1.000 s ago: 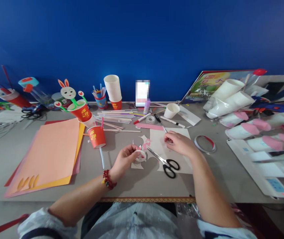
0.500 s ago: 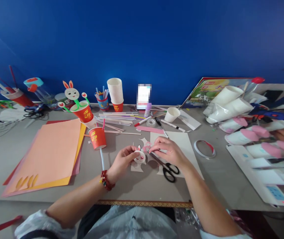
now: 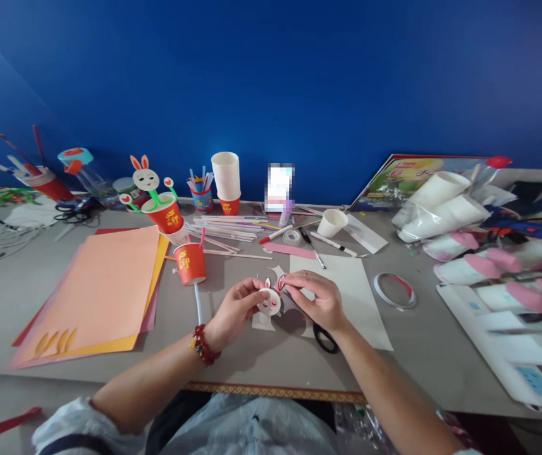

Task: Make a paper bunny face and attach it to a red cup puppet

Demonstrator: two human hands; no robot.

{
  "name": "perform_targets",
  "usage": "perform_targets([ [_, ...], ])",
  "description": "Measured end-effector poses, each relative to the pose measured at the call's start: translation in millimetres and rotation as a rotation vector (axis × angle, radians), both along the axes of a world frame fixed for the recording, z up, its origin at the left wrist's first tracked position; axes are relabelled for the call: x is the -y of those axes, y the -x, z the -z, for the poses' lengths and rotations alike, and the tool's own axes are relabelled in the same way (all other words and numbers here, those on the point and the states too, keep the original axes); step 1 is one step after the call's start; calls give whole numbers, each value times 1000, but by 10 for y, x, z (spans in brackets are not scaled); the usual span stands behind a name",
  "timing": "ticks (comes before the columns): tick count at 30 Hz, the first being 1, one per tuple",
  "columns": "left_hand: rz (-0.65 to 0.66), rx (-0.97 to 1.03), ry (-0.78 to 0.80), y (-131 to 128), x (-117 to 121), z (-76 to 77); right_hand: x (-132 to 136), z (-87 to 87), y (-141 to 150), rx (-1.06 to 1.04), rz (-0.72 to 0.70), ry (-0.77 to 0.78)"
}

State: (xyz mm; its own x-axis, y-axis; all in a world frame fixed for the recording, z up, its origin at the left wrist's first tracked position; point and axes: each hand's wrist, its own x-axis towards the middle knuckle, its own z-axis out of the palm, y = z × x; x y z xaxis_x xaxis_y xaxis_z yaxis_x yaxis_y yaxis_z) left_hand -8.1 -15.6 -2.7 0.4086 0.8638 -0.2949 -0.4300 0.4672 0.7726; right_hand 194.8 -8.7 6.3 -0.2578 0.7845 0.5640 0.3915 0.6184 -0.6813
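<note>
Pinched in my left hand (image 3: 238, 308) is a round white paper rabbit face (image 3: 269, 303) with pink cheeks and one upright ear. My right hand (image 3: 315, 296) pinches a small paper rabbit ear (image 3: 281, 282), red inside with a dark outline, close to the face's upper right edge. I cannot tell whether the ear touches the face. Black-handled scissors (image 3: 325, 339) lie on the table, partly hidden under my right hand. Paper scraps (image 3: 264, 321) and a white sheet (image 3: 365, 303) lie beneath and beside my hands.
At left stand a red cup with a finished rabbit (image 3: 164, 212) and an upside-down red cup (image 3: 190, 262) with straws. Colored paper (image 3: 114, 284) lies further left. A tape roll (image 3: 394, 291) rests at right, near pink-and-white paper cups (image 3: 470, 268). Straws (image 3: 226, 227) and pens lie behind.
My right hand has brought the ear from the scraps side up to the face's upper right. It now covers more of the scissors. The view has shifted slightly.
</note>
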Motion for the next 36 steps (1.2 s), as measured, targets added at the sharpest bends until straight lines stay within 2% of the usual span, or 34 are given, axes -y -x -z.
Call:
perform_targets([
  [5, -27, 6, 0, -15, -1, 15, 40, 100, 88, -100, 27, 151],
  [10, -52, 9, 2, -29, 2, 26, 80, 151, 164, -207, 127, 319],
  [16, -72, -31, -67, -32, -4, 67, 66, 152, 159, -260, 109, 435],
  [23, -96, -85, -82, -39, -8, 56, 62, 201, 158, -296, 54, 479],
  [36, -88, -99, -65, -54, 3, 72, 76, 146, 201, -291, 52, 454],
])
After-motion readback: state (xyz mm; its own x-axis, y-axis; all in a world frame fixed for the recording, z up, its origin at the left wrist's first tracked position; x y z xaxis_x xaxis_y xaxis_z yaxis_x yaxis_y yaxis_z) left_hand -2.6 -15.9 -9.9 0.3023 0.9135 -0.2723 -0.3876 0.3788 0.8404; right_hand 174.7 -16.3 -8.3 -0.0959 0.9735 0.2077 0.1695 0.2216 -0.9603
